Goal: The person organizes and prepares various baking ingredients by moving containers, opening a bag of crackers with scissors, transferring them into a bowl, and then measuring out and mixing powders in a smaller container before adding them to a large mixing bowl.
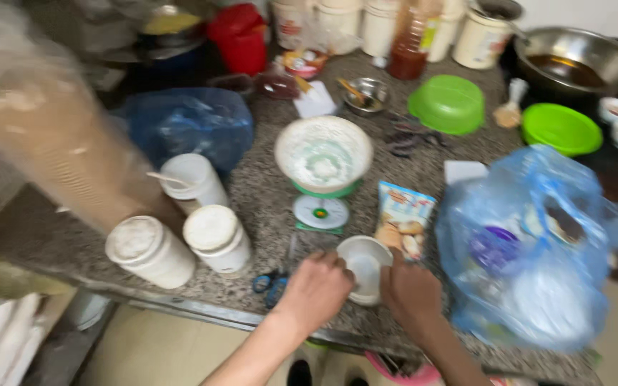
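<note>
**Both my hands on a small white container at the counter's edge**

Looking down from my head: my left hand [316, 289] is curling its fingers [327, 259] over the near-left rim of a small white container [363, 264], and my right hand [410, 289] is closing on its right side. The picture is blurring, so I cannot tell how tightly either is clenching; both are touching it. The container is sitting between my hands on the speckled stone counter [259, 193], close to the front edge. It is looking round, white, open at the top and pale inside.

Just beyond my fingertips a green kitchen scale [323, 168] with a white powdery bowl is standing. Beside my right fingers a printed food packet [403, 218] is leaning, touching the container's far-right side. Further right of that hand a bulging blue plastic bag [531, 250] is crowding the counter. Left of my left hand blue-handled scissors [272, 282] are lying, and past them two white lidded jars [180, 246] are standing side by side. Far ahead, two green bowls [448, 104] are resting.
</note>
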